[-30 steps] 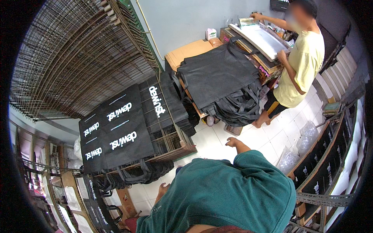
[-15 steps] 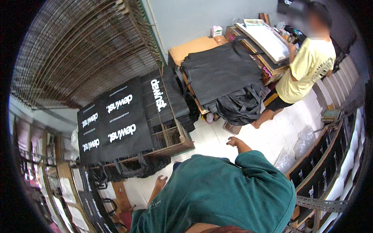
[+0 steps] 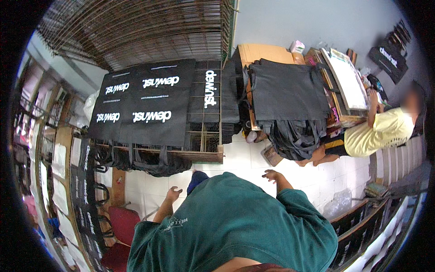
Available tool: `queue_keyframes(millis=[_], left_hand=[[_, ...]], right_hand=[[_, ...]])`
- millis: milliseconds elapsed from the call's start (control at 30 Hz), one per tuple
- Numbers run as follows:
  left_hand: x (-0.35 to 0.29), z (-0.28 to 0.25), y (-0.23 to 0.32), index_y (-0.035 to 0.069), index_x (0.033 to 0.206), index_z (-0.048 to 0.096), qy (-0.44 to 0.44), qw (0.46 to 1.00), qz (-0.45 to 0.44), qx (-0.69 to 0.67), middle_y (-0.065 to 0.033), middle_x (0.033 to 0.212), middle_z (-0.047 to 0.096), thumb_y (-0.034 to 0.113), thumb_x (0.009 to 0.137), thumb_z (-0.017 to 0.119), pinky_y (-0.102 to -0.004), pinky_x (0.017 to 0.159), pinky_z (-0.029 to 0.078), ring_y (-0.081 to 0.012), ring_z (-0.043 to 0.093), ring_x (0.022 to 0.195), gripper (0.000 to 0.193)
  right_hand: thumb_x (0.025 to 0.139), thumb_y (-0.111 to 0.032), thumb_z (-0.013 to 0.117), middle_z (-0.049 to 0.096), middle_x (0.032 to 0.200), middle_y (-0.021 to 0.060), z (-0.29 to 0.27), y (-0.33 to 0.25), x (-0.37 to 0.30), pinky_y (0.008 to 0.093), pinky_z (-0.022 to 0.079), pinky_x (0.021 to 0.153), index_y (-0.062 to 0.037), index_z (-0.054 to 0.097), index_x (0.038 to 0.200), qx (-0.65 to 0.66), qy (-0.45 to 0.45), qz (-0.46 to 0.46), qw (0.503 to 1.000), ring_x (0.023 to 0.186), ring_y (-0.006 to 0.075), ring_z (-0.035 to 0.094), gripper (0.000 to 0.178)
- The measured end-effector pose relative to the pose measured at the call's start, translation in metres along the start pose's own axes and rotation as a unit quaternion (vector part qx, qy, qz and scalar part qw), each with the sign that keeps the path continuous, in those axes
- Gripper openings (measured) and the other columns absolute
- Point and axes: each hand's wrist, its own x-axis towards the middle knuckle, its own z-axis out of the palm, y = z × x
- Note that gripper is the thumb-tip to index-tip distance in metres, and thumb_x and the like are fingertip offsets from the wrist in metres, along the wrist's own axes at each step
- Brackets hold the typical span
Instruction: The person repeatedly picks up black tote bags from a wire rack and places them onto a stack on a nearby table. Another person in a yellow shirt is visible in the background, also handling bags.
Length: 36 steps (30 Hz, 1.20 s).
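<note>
The left hand (image 3: 173, 194), left of the middle in the lower half of the frame, is half open with its fingers loosely bent, and holds nothing. The right hand (image 3: 272, 175), just right of the middle, is also partly open and empty, its fingers spread and slightly curled. Both hang over the pale tile floor (image 3: 240, 154), on either side of the green shirt (image 3: 235, 217).

Nearest the left hand, at left of centre, printed black bags (image 3: 165, 99) lie flat on a wire rack (image 3: 206, 140), their handles dangling over its lower edge. Beyond the right hand, right of upper centre, a stack of plain black bags (image 3: 290, 90) rests on a table, with loose handles (image 3: 294, 140) bunched along the near side.

Farther out, raised wire racks (image 3: 136, 27) fill the upper left. A red chair (image 3: 124, 224) stands at lower left. At the right, a co-worker in a yellow shirt (image 3: 378, 133) has a hand close to a white framed screen (image 3: 346, 81). A clear plastic bag (image 3: 337, 204) lies at lower right.
</note>
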Motion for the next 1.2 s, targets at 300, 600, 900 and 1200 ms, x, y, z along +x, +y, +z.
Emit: queue_keyframes(millis=[300, 600, 900, 1200], left_hand=[[-0.043, -0.013, 0.011, 0.002, 0.118, 0.052, 0.035, 0.999, -0.039, 0.008, -0.0252, 0.112, 0.057, 0.042, 0.072, 0.068, -0.0361, 0.091, 0.043, -0.0342, 0.054, 0.108, 0.063], [-0.097, -0.028, 0.035, 0.005, 0.121, 0.051, 0.098, 0.994, -0.056, -0.005, -0.0220, 0.115, 0.056, 0.049, 0.069, 0.067, -0.0375, 0.092, 0.042, -0.0330, 0.053, 0.110, 0.070], [-0.155, -0.007, -0.047, 0.007, 0.122, 0.051, 0.152, 0.984, -0.094, -0.015, -0.0212, 0.108, 0.059, 0.055, 0.069, 0.064, -0.0383, 0.092, 0.042, -0.0335, 0.055, 0.104, 0.073], [-0.164, -0.004, -0.114, 0.007, 0.122, 0.051, 0.162, 0.972, -0.140, -0.095, -0.0199, 0.118, 0.055, 0.053, 0.069, 0.064, -0.0391, 0.095, 0.040, -0.0332, 0.051, 0.111, 0.071]], right_hand=[[0.082, -0.036, 0.060, 0.043, 0.133, 0.0129, -0.007, -0.034, -0.015, 0.0523, 0.042, 0.086, -0.0195, 0.022, 0.141, -0.031, -0.026, -0.011, 0.999, 0.114, 0.0321, 0.049, 0.071], [0.073, -0.045, 0.064, 0.050, 0.125, 0.0099, -0.015, -0.038, 0.049, 0.0574, 0.043, 0.073, -0.0220, 0.034, 0.135, -0.092, -0.106, -0.065, 0.988, 0.101, 0.0305, 0.056, 0.073], [0.076, -0.042, 0.062, 0.050, 0.126, 0.0099, 0.047, -0.151, 0.030, 0.0540, 0.043, 0.077, -0.0193, 0.036, 0.134, -0.211, -0.116, -0.016, 0.970, 0.103, 0.0290, 0.055, 0.068], [0.079, -0.039, 0.059, 0.050, 0.126, 0.0099, 0.095, -0.212, 0.016, 0.0506, 0.042, 0.080, -0.0166, 0.037, 0.133, -0.295, -0.122, -0.048, 0.946, 0.105, 0.0276, 0.054, 0.063]])
